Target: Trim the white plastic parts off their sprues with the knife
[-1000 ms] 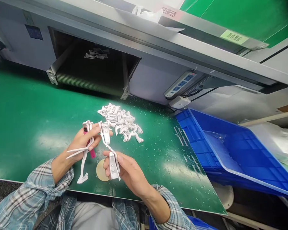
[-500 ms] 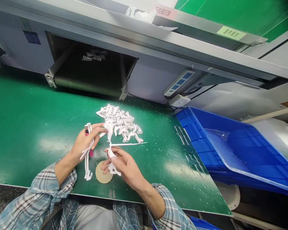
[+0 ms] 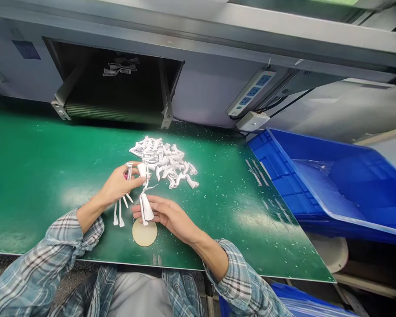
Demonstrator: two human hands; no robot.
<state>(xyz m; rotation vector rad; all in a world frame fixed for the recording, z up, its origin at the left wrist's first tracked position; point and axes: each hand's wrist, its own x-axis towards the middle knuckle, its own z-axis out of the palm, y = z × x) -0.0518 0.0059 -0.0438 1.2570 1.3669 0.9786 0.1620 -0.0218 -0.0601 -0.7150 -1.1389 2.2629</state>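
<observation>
The left hand [image 3: 119, 185] is closed around a white plastic piece [image 3: 120, 215] and the right hand [image 3: 166, 215] pinches another white piece [image 3: 147, 207] with its fingers, both near the front edge of the green surface [image 3: 36, 167], just in front of a heap of white pieces [image 3: 161, 160].

Round tan disc [image 3: 144, 232] on green surface [image 3: 36, 176], just below the right grip [image 3: 165, 215]; blue plastic crate [image 3: 277, 176] well right of it; white power strip [image 3: 251, 93] beyond it.

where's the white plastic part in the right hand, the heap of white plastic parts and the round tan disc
white plastic part [image 3: 147, 208], head view, on its flat wide end
heap of white plastic parts [image 3: 161, 160], head view, on its middle
round tan disc [image 3: 144, 234], head view, on its bare face
</observation>
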